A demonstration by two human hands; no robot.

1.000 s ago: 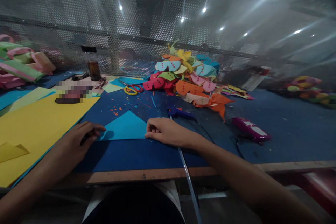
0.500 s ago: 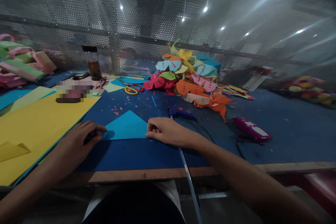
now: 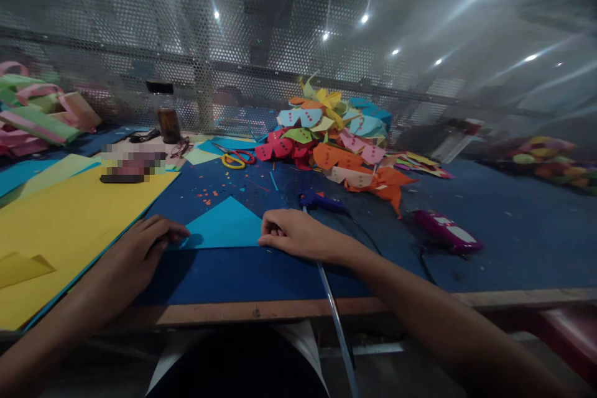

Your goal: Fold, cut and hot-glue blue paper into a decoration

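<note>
Folded blue paper [image 3: 228,227] on tabletop [image 3: 224,286], between hands. Left hand [image 3: 147,242]: fingers bent at left corner; cannot tell if pinching. Right hand [image 3: 291,233]: fingers curled together at right corner, wrist over glue stick [image 3: 334,317]. Beyond: glue gun [image 3: 326,201], scissors [image 3: 233,160], paper butterflies [image 3: 342,152].

No lettering, number or sign can be read anywhere.

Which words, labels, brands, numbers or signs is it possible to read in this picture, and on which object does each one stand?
No text can be read.
Purple device: pale markings, too blurred to read.
Paper pile: dots on some pieces, no readable letters.
Blue paper triangle: no writing visible.
Dark-capped bottle: no readable lettering.
</note>
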